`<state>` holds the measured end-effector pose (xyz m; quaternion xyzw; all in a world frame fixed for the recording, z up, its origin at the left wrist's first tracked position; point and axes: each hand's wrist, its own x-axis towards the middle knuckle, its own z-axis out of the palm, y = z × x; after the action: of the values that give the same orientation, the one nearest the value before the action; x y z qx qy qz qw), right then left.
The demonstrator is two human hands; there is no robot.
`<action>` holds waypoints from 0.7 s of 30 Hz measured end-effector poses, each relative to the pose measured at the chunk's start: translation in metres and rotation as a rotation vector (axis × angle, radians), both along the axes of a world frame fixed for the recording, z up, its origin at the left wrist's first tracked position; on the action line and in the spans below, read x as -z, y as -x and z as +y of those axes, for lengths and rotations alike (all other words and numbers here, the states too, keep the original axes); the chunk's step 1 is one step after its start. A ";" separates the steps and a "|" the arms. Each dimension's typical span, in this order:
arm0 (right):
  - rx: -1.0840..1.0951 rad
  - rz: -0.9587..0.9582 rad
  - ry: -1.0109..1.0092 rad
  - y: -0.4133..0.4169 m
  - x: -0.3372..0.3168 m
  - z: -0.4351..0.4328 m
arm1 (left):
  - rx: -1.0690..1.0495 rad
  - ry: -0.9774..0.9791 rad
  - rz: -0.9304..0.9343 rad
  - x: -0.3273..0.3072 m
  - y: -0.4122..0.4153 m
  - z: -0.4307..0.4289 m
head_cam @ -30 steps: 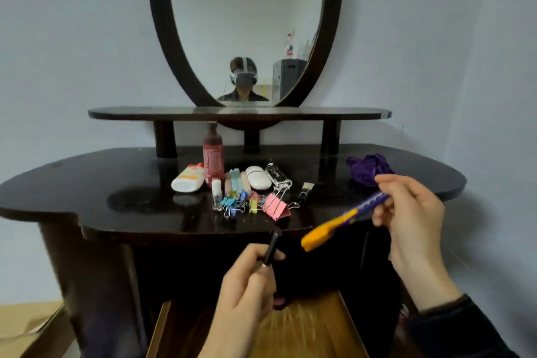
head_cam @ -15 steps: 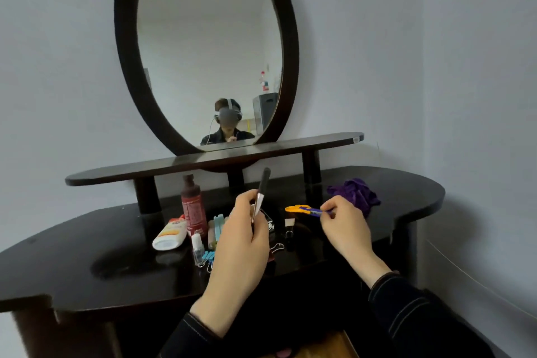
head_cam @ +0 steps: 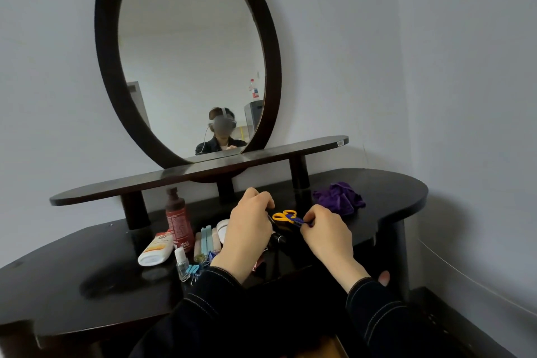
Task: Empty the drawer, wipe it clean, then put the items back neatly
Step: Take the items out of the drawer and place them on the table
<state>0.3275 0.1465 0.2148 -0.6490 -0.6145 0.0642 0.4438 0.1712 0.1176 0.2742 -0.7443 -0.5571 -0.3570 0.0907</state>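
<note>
The orange-handled scissors point(head_cam: 286, 216) sit just over the glossy dark tabletop point(head_cam: 87, 285), the right hand point(head_cam: 325, 237) pinching their blue blade end. The left hand point(head_cam: 247, 229) curls round a slim black stick point(head_cam: 277, 238) beside them. Further left are a red-brown bottle point(head_cam: 177, 221), a white tube point(head_cam: 155, 250) and blue clips point(head_cam: 193, 269). A purple cloth point(head_cam: 340, 200) lies to the right. Behind rise a low shelf point(head_cam: 116, 189), an oval mirror point(head_cam: 189, 52) and pale walls point(head_cam: 465, 96).

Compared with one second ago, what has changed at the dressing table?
Both hands reached forward over the tabletop. The left hand still holds the black pen and the right hand still pinches the scissors, both now low over it. Bottles, clips and purple cloth stayed.
</note>
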 end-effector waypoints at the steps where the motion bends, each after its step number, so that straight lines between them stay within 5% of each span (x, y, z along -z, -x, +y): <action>1: -0.002 0.001 0.001 0.000 0.000 0.000 | 0.012 -0.009 0.034 0.001 0.000 0.000; 9: -0.026 -0.001 0.012 0.001 -0.001 -0.002 | 0.102 0.011 0.076 0.008 0.007 -0.001; 21: -0.026 0.060 -0.164 0.006 0.015 -0.021 | 0.179 -0.259 -0.018 0.043 0.037 -0.047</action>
<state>0.3219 0.1252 0.2002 -0.6001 -0.6127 0.0389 0.5127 0.1343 0.0706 0.2314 -0.7697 -0.4387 -0.4393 0.1486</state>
